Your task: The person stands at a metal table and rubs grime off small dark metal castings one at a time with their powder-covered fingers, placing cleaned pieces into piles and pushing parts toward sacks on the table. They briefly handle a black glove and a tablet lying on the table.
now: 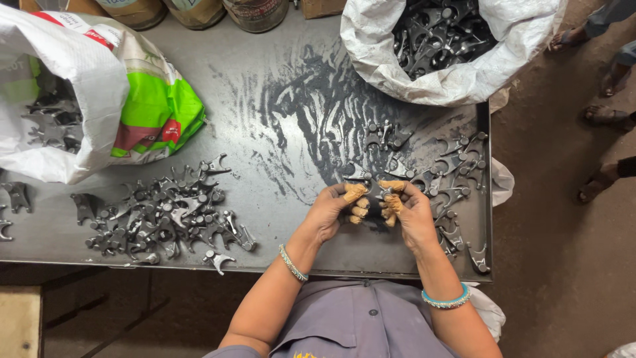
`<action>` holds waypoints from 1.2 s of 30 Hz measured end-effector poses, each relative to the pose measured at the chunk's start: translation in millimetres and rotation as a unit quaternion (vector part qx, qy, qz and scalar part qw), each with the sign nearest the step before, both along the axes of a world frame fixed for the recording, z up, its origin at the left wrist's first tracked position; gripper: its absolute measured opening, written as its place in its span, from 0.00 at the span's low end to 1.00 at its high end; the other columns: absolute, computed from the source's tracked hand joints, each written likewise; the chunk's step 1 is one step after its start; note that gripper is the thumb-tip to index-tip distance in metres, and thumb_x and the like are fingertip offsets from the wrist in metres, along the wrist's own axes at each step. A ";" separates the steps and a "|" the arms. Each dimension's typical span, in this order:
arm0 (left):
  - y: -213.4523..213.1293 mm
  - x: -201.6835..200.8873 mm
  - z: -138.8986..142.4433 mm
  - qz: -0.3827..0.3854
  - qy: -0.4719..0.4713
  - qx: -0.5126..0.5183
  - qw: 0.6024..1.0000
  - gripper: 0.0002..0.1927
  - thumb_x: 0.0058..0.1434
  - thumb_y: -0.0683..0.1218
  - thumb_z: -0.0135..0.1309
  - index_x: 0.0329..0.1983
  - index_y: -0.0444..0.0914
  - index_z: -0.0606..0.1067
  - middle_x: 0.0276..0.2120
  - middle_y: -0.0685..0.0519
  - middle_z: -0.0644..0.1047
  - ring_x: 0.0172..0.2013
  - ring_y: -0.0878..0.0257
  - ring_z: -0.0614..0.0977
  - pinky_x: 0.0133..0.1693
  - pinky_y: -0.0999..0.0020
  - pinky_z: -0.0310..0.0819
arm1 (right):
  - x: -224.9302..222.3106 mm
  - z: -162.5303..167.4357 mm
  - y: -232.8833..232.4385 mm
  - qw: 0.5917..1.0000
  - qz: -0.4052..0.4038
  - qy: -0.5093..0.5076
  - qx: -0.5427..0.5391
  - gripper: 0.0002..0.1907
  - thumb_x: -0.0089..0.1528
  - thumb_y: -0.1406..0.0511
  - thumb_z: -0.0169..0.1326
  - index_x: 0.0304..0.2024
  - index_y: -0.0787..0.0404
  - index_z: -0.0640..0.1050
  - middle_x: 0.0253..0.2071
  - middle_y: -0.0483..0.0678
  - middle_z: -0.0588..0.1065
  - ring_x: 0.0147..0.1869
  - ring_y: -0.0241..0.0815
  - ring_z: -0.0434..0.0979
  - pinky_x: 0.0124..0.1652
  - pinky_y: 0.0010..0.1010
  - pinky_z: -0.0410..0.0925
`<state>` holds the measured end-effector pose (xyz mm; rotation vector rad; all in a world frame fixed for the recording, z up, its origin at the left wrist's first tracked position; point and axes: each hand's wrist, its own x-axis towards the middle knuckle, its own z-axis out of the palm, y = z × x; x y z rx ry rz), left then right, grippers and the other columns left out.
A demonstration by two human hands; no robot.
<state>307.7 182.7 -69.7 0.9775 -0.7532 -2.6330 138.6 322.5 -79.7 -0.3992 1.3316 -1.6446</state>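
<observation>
Both hands grip one dark metal part [375, 194] over a grey metal table [278, 79]: left hand [334, 209] and right hand [411, 209], fingers curled shut around it. A heap of similar parts [159, 215] lies well left of the hands; a white sack [444, 79] stands beyond them.

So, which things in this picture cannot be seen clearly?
Head view:
- Small dark metal part: mostly covered by the left hand and right hand.
- White woven sack: top cut off by the frame edge.
- Tins at the table's far edge: cut off likewise.
</observation>
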 end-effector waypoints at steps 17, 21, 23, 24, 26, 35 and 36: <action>-36.1 18.1 18.1 0.113 -0.007 0.003 0.994 0.23 0.69 0.58 0.51 0.42 0.31 0.78 0.27 0.48 0.81 0.23 0.66 0.82 0.24 0.72 0.77 | 25.0 72.9 -70.2 0.750 0.061 0.655 0.068 0.24 0.48 0.74 0.64 0.49 0.66 0.77 0.44 0.55 0.75 0.51 0.55 0.72 0.47 0.44 0.70; -34.7 22.2 17.2 0.126 -0.028 -0.073 0.989 0.15 0.67 0.47 0.59 0.50 0.30 0.79 0.29 0.50 0.82 0.24 0.68 0.79 0.23 0.74 0.72 | 18.3 49.3 -64.5 0.813 0.072 0.569 0.098 0.19 0.56 0.73 0.64 0.49 0.62 0.78 0.46 0.52 0.78 0.50 0.49 0.78 0.47 0.35 0.75; -30.9 19.1 18.5 0.129 -0.040 -0.137 0.981 0.16 0.64 0.42 0.60 0.54 0.32 0.79 0.32 0.51 0.82 0.27 0.70 0.80 0.25 0.75 0.73 | 10.4 42.1 -57.1 0.900 0.088 0.426 0.038 0.19 0.59 0.73 0.61 0.52 0.62 0.76 0.49 0.52 0.77 0.52 0.46 0.79 0.48 0.33 0.76; -28.1 17.2 19.0 0.131 -0.045 -0.168 0.976 0.18 0.62 0.39 0.59 0.55 0.34 0.78 0.35 0.51 0.83 0.30 0.70 0.82 0.28 0.76 0.75 | 7.2 39.9 -53.0 0.940 0.097 0.324 -0.030 0.19 0.61 0.73 0.59 0.55 0.63 0.75 0.51 0.52 0.77 0.54 0.45 0.78 0.51 0.34 0.76; -22.8 12.2 18.7 0.122 -0.040 -0.182 0.975 0.20 0.60 0.37 0.58 0.57 0.36 0.77 0.38 0.53 0.83 0.34 0.72 0.84 0.32 0.77 0.78 | 6.0 38.2 -43.2 0.980 0.100 0.154 -0.073 0.20 0.62 0.73 0.57 0.58 0.63 0.73 0.51 0.50 0.77 0.53 0.43 0.78 0.50 0.35 0.76; -3.5 -5.3 -5.5 0.041 -0.004 -0.085 0.995 0.10 0.66 0.39 0.60 0.47 0.29 0.77 0.34 0.49 0.82 0.30 0.67 0.82 0.28 0.75 0.76 | 6.8 27.0 -7.6 0.982 0.044 -0.182 0.016 0.22 0.69 0.57 0.52 0.59 0.64 0.76 0.41 0.50 0.79 0.39 0.40 0.79 0.35 0.30 0.74; -2.0 -5.8 -8.3 0.038 -0.014 -0.081 0.996 0.09 0.65 0.39 0.60 0.46 0.30 0.77 0.33 0.49 0.82 0.30 0.67 0.83 0.28 0.74 0.76 | 5.9 22.3 -7.4 0.981 0.022 -0.191 0.030 0.21 0.69 0.58 0.52 0.58 0.65 0.76 0.41 0.49 0.79 0.40 0.40 0.79 0.37 0.31 0.74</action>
